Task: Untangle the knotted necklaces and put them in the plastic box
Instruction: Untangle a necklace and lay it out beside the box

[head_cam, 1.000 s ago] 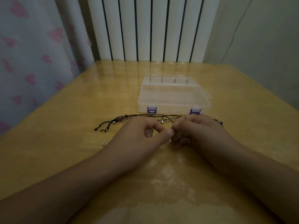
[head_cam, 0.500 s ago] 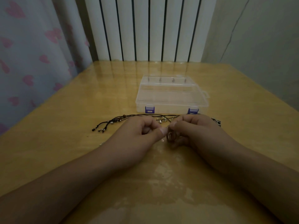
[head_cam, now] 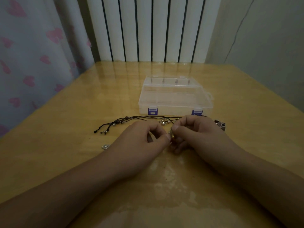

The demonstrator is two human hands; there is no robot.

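Both my left hand (head_cam: 141, 142) and right hand (head_cam: 195, 135) pinch the knotted necklaces (head_cam: 171, 135) with curled fingers (head_cam: 176, 128), on the table (head_cam: 65, 145) just before the closed plastic box (head_cam: 174, 96).

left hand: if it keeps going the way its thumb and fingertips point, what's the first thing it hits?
The left hand points right, at the right hand. First contact is likely the small metal piece pinched between them, then the right hand's fingertips; the gap looks nearly closed, depth unclear.
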